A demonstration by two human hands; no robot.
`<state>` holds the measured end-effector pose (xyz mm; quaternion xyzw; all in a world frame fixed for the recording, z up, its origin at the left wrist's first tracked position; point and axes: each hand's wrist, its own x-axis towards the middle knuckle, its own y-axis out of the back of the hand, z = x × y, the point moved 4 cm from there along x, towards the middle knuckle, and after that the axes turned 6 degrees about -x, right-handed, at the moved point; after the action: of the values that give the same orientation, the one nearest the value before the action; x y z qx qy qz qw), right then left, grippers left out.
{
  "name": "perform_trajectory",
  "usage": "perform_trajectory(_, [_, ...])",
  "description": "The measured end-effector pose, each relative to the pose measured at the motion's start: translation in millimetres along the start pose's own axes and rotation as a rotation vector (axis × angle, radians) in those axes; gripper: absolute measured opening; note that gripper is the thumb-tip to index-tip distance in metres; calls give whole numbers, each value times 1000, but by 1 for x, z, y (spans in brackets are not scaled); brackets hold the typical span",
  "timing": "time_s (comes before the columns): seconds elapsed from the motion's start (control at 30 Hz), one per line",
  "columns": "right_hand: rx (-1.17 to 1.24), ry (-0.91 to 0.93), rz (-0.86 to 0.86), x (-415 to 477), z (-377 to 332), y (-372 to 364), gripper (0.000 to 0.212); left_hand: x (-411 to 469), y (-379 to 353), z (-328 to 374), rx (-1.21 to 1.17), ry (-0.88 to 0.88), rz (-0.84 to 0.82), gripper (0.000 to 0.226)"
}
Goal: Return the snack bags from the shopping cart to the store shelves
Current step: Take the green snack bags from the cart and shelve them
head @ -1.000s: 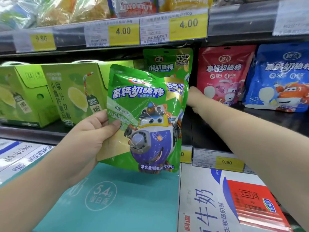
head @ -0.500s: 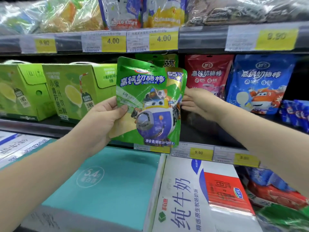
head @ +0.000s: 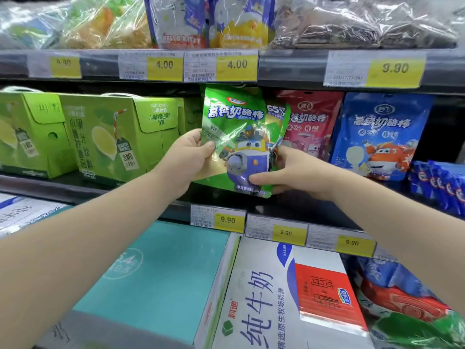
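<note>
Up at the middle shelf, the green snack bag is being held upright between the lime drink cartons and the red bag. The left hand is gripping its left edge and the right hand is pinching its bottom right corner, fingers clamping on it.

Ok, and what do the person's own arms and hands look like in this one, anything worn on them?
Two bare human arms. The left hand and right hand wear no gloves, and no ring shows on the fingers in view. The left forearm and right forearm are uncovered to the frame edge: no sleeve, watch, bracelet or marking visible.
</note>
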<state>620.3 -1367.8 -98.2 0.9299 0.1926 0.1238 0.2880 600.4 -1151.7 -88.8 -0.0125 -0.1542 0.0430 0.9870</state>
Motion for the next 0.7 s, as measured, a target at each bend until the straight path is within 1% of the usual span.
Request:
perform_trajectory(0.07, [-9, -8, 65, 10, 3, 2, 58, 5, -3, 1, 116, -29, 70, 13])
perform_trajectory(0.1, [-31, -14, 110, 16, 5, 3, 62, 9, -4, 1, 183, -51, 105, 17])
perform_trajectory(0.17, [-91, -38, 187, 26, 8, 4, 69, 15, -8, -3, 348, -93, 118, 36])
perform_trajectory(0.23, [-153, -37, 248, 34, 9, 3, 74, 19, -13, -11, 519, -96, 110, 69])
perform_trajectory(0.27, [-185, -29, 275, 38, 9, 3, 76, 19, -15, -15, 595, -80, 110, 79])
perform_trajectory(0.33, [-245, -19, 314, 43, 9, 0, 82, 19, -19, -25, 702, -18, 89, 90])
perform_trajectory(0.37, [-261, -18, 325, 45, 9, -2, 82, 19, -20, -29, 735, 9, 70, 93])
perform_trajectory(0.4, [-262, -15, 329, 49, 9, -5, 78, 20, -19, -34, 754, 39, 53, 93])
perform_trajectory(0.5, [-229, -40, 340, 60, 12, -17, 55, 25, -15, -40, 769, 86, 13, 79])
perform_trajectory(0.6, [-231, -95, 339, 71, 16, -21, 51, 33, -11, -44, 793, 90, -20, 72])
perform_trajectory(0.7, [-306, -112, 348, 81, 19, -19, 46, 42, -10, -44, 811, 72, -35, 77])
